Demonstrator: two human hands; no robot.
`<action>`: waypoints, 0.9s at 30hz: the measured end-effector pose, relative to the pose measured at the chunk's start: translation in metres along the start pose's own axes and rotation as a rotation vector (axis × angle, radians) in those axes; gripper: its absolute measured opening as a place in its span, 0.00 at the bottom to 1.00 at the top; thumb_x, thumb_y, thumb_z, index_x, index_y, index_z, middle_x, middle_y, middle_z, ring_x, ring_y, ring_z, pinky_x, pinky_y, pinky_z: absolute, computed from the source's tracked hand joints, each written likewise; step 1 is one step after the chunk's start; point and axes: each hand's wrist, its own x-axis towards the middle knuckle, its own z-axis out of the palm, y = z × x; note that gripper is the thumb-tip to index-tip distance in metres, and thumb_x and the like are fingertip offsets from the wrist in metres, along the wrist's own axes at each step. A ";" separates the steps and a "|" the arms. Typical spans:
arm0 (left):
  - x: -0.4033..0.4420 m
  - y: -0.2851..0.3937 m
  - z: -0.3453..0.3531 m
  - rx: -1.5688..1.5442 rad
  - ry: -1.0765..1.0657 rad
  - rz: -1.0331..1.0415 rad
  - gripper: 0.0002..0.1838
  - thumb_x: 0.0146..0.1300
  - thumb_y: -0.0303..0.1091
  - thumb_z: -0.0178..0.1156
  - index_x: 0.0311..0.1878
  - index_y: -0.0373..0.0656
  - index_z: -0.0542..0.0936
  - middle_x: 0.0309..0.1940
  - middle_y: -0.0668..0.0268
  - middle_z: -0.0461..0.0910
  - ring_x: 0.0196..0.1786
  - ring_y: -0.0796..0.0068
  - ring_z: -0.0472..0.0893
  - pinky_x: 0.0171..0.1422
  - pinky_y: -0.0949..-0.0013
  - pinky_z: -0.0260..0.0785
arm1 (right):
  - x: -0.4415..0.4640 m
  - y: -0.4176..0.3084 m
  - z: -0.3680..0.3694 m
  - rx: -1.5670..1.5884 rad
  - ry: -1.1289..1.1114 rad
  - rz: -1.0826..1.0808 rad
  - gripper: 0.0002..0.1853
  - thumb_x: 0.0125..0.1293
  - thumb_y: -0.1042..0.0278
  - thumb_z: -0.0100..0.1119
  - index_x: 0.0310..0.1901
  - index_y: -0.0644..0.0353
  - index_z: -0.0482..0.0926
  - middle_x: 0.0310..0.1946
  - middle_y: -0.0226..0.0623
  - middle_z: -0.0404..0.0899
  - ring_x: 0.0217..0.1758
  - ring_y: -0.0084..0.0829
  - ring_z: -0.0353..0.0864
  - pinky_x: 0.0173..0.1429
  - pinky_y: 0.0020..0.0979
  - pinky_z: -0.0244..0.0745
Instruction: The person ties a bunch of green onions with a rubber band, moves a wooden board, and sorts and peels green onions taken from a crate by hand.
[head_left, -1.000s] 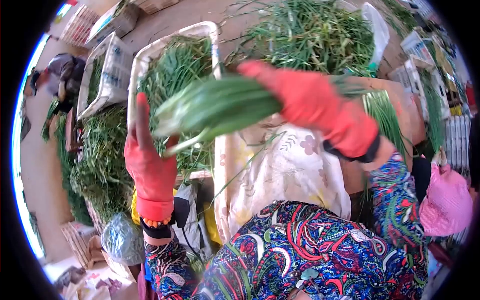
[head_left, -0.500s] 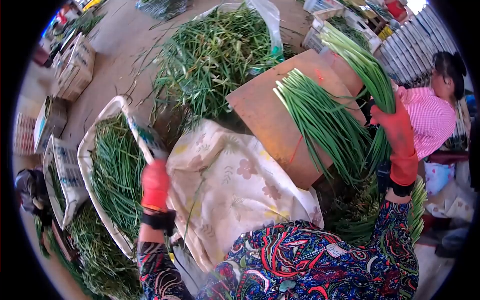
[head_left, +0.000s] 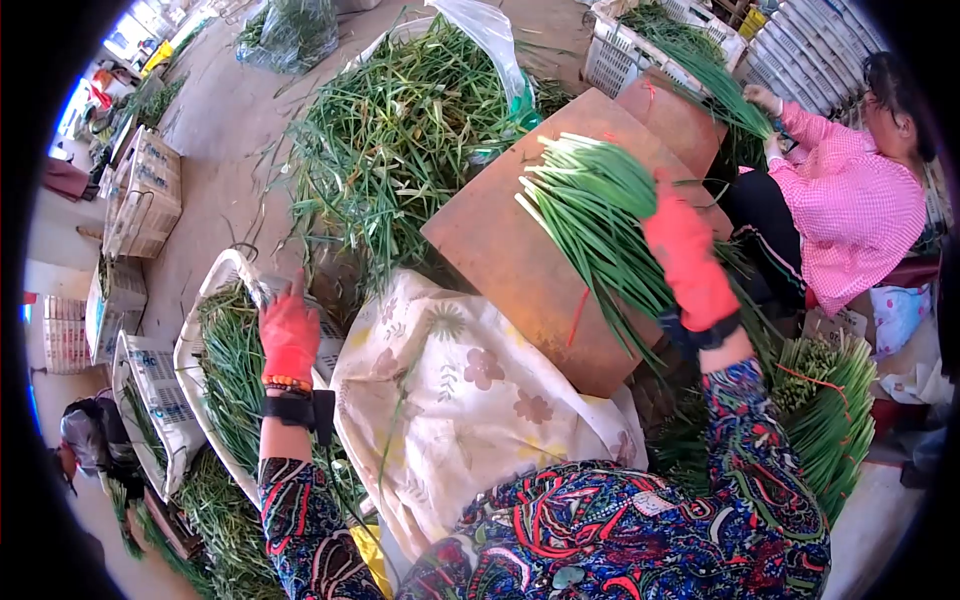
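Observation:
My right hand [head_left: 690, 255], in a red rubber glove, grips a bunch of chives [head_left: 605, 172] with pale stem ends. This bunch is over a second pile of chives [head_left: 575, 235] lying on a rusty-brown board [head_left: 480, 220]; whether the two touch I cannot tell. A red tie [head_left: 578, 318] lies across the board by the pile. Also gloved in red, my left hand [head_left: 290, 335] is at the inner edge of a white basket [head_left: 185, 350] full of loose greens [head_left: 235, 375]. Its fingers point away from me and look stretched out, with nothing visible in them.
Trimmed leaves [head_left: 400, 130] heap up in a plastic-lined container beyond the board. A flowered cloth [head_left: 460, 380] covers my lap. Tied chive bundles [head_left: 825, 420] stand at my right. A co-worker in a pink checked shirt [head_left: 850, 215] sits at the right, handling greens [head_left: 700, 75]. Crates [head_left: 145, 195] line the left.
My right hand has moved left and inward, bringing its bunch from the board's right side to over the pile. My left hand has shifted slightly left. The view has turned a little.

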 end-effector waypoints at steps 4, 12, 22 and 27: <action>-0.012 0.003 -0.003 -0.031 -0.013 0.010 0.34 0.53 0.34 0.55 0.65 0.52 0.58 0.58 0.61 0.67 0.61 0.61 0.65 0.67 0.58 0.51 | 0.010 -0.011 0.041 -0.075 -0.172 0.056 0.42 0.53 0.59 0.54 0.66 0.58 0.43 0.43 0.48 0.74 0.43 0.44 0.76 0.44 0.40 0.72; -0.020 -0.011 0.011 -0.207 -0.022 0.009 0.33 0.52 0.34 0.56 0.63 0.51 0.61 0.57 0.62 0.68 0.59 0.62 0.67 0.65 0.58 0.54 | -0.008 0.016 0.043 -0.165 0.179 -0.352 0.51 0.44 0.58 0.61 0.67 0.59 0.40 0.50 0.50 0.70 0.45 0.45 0.75 0.49 0.39 0.71; -0.114 -0.066 0.077 -0.449 0.292 -0.066 0.15 0.50 0.34 0.56 0.42 0.44 0.77 0.25 0.58 0.77 0.29 0.58 0.77 0.32 0.59 0.69 | -0.053 -0.065 -0.055 0.650 -0.313 -0.370 0.24 0.60 0.72 0.51 0.60 0.61 0.65 0.46 0.40 0.77 0.45 0.26 0.76 0.49 0.25 0.69; -0.196 -0.059 0.098 -0.799 0.152 -0.329 0.20 0.53 0.40 0.56 0.50 0.46 0.75 0.33 0.57 0.79 0.36 0.57 0.78 0.42 0.62 0.70 | -0.104 -0.183 -0.052 0.631 -0.959 -0.362 0.20 0.64 0.66 0.49 0.58 0.52 0.69 0.39 0.35 0.78 0.37 0.21 0.78 0.48 0.23 0.70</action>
